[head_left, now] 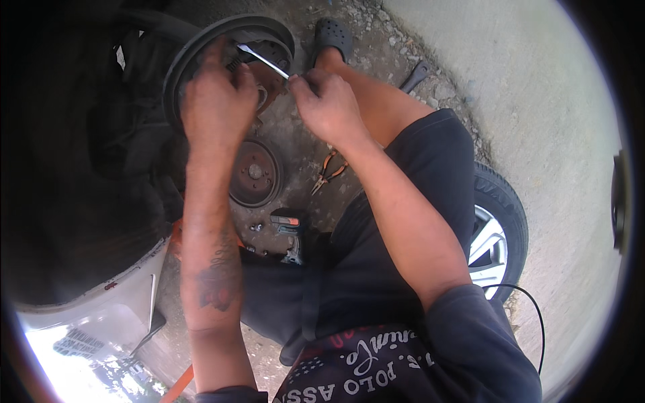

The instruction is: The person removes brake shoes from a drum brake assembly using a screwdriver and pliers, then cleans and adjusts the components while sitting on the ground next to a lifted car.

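Note:
My right hand is closed around a screwdriver; its handle is hidden in the fist. The bright shaft slants up and left, with its flat tip at the drum brake assembly, near a dark coil spring. My left hand is at the same assembly, index finger stretched up toward its inner side and thumb apart. Its other fingers are mostly out of sight, and I see nothing held in it. Below the assembly, the removed brake drum, brown and round, rests on the ground.
Orange-handled pliers and a cordless power tool lie on the ground near my legs. A wheel with its tire is at my right, beside a concrete wall. The car's pale body panel borders the left.

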The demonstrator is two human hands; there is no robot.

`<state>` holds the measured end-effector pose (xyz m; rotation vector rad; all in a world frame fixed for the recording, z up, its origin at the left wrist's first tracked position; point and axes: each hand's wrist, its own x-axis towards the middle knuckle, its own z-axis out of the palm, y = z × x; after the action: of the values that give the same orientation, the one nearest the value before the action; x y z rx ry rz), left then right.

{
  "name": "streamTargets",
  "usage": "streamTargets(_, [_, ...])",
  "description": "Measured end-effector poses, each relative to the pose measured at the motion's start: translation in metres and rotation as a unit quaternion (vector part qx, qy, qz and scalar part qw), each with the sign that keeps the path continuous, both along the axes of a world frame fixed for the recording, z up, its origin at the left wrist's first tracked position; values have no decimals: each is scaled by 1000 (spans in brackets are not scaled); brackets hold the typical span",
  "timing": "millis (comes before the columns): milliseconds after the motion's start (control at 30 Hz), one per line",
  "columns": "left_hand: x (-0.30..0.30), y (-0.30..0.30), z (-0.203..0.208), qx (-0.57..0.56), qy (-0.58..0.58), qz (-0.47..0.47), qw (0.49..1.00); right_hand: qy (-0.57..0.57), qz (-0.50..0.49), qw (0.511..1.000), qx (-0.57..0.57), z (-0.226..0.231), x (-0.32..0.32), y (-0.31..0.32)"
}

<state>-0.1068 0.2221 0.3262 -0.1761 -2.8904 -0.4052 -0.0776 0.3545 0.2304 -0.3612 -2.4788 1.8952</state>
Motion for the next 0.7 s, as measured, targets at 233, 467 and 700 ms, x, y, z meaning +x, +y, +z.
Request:
streamTargets(233, [-18, -9, 2, -80, 29, -32, 996, -36, 66, 970, -231, -14, -11, -5])
streamTargets(467, [-30, -5, 7, -87, 5, -8, 996, -197, 159, 847, -467, -8, -12, 3])
streamTargets(700, [-31, 3, 7, -116, 31, 19, 993, -88, 78, 962, -248, -22, -21, -6])
